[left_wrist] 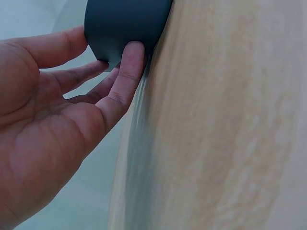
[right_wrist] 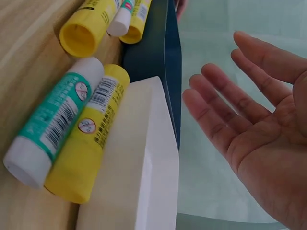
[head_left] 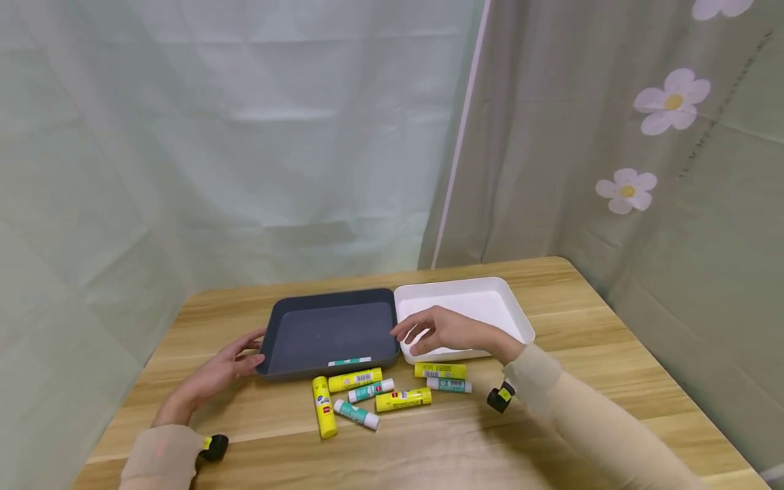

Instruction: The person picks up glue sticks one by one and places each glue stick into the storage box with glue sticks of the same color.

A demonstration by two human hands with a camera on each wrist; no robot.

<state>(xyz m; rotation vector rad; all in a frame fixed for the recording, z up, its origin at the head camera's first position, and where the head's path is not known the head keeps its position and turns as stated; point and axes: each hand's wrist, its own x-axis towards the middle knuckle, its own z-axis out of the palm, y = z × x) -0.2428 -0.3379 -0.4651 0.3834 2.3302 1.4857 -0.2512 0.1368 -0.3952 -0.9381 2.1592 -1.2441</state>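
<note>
Over white tray (head_left: 490, 303), right hand (head_left: 450, 331) outstretched

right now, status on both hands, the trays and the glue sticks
Left hand holding left end of dark tray. Right hand empty, above white tray. Glue sticks on table, along trays' near sides. White tray partly hidden by that hand.

The head view looked forward and down from the near side of the surface (head_left: 588, 381), far enough back to take in the curtain (head_left: 306, 136) behind. The left wrist view, turned sideways, faced one corner of the dark tray (head_left: 333, 330) from close beside the left grip (head_left: 217, 374). The right wrist view, also sideways, looked past nearby glue sticks (right_wrist: 87, 139). It shared these and the white tray (right_wrist: 122, 158) with the head view; all three showed the dark tray.
</note>
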